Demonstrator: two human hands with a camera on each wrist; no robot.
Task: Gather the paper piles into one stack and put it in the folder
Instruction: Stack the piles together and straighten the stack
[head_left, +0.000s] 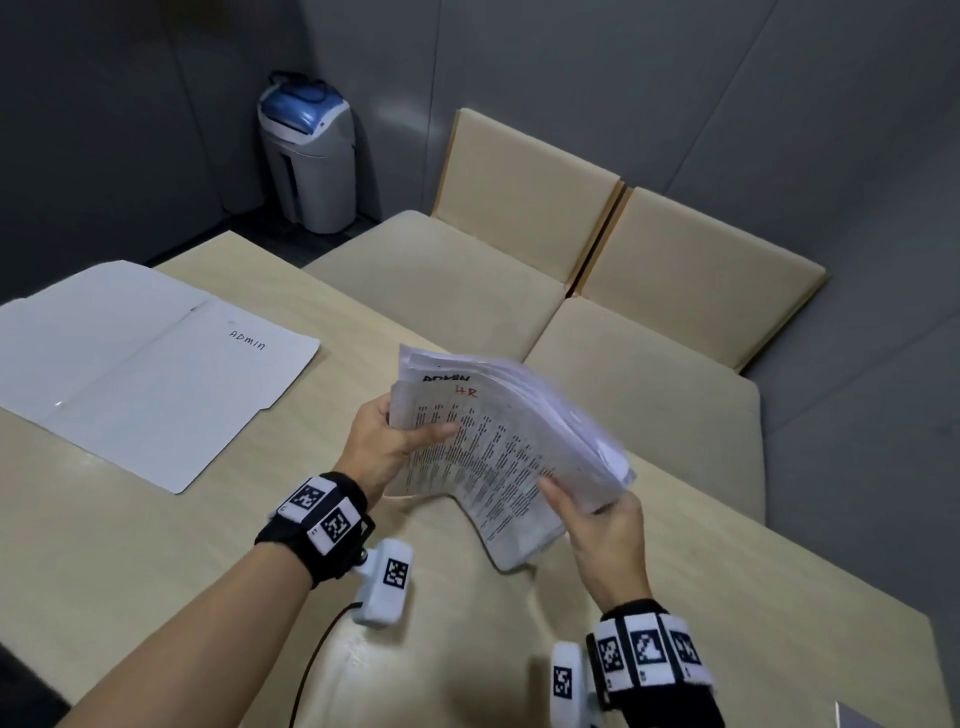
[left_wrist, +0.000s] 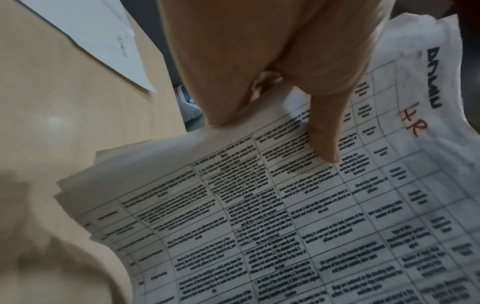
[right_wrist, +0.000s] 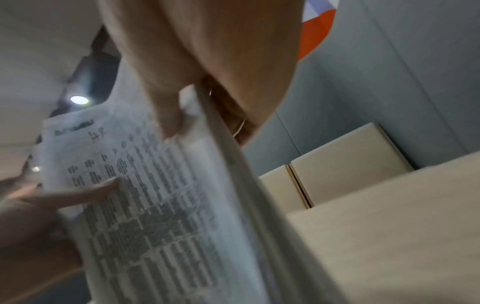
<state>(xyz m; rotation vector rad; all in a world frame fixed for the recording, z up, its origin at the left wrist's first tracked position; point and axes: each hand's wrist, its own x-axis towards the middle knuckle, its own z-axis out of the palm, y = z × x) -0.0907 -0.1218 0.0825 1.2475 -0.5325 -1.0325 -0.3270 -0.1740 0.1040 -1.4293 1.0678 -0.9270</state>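
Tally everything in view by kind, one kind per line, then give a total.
Stack of printed white paper sheets, held by left hand and right hand: 1
Open white card folder marked ADMIN: 1
Beige cushioned chairs: 2
Grey and blue bin: 1
Light wooden table: 1
Total: 6

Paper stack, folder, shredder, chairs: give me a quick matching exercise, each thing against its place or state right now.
Things:
1. paper stack
2. folder
3. shredder
4. chairs

Places or states:
A. on the floor in the far corner
B. lying open on the table, marked ADMIN
C. pushed up to the table's far edge
D. held above the table by the left hand and right hand

Pairs: 1-D, 2-B, 3-A, 4-C
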